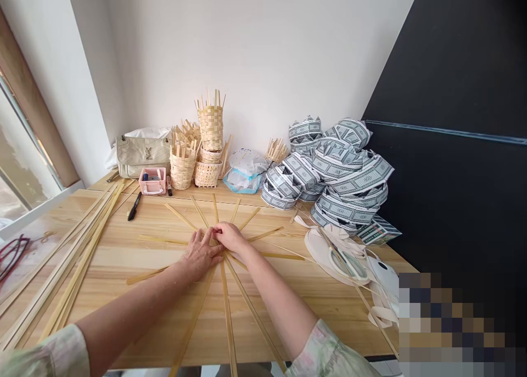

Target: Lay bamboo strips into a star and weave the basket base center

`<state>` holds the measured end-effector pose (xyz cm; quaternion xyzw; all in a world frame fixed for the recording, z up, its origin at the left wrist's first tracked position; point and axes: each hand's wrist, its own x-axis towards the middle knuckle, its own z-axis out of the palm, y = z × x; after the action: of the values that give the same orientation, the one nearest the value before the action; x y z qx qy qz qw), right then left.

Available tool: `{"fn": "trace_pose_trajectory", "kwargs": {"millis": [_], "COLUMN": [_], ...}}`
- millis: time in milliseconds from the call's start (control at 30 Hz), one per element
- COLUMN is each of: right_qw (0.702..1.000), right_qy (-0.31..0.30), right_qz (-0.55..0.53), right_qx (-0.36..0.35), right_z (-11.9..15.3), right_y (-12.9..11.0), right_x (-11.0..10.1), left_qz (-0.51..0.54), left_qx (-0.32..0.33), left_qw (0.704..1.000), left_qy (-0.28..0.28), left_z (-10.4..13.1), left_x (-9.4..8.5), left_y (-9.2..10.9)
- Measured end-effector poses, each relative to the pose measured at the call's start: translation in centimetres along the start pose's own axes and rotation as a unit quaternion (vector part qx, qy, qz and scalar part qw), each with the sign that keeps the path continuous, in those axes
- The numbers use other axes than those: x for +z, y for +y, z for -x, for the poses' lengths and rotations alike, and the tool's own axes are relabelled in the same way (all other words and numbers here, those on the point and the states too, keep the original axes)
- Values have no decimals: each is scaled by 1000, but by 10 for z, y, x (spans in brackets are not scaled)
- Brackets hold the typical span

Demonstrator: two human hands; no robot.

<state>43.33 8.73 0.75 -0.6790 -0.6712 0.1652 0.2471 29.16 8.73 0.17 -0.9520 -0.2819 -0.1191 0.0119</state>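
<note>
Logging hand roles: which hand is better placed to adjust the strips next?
Probably the right hand: it curls over where the strips meet, while the left hand lies flatter across them.

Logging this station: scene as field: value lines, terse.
left hand: palm down over the crossing of the strips, fingers spread
right hand: fingertips at the crossing, beside the left hand; exact grip hidden
fanned strips: radiate from under the hands across the table
table: wood-grain top
loose strips: long bundle at left
back left: handbag, pink box, woven baskets, some stacked
pen: black, in front of the pink box
back right: pile of patterned bands
</note>
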Motion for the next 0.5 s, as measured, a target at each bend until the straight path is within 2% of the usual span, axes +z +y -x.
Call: {"fn": "trace_pose_trajectory", "kwargs": {"millis": [333,500], "right_qw": [1000,998], "right_qy": [-20,3], "right_qz": [18,54], "right_qx": [11,5], "right_z": [3,15], "right_y": [-5,2], "right_x": [-8,-21], "left_qz": [-14,-35], "left_qx": [18,9], "left_qw": [1000,999], "left_qy": [4,-17], "left_z": [0,0], "left_x": [-1,0], "left_y": [-1,0]}}
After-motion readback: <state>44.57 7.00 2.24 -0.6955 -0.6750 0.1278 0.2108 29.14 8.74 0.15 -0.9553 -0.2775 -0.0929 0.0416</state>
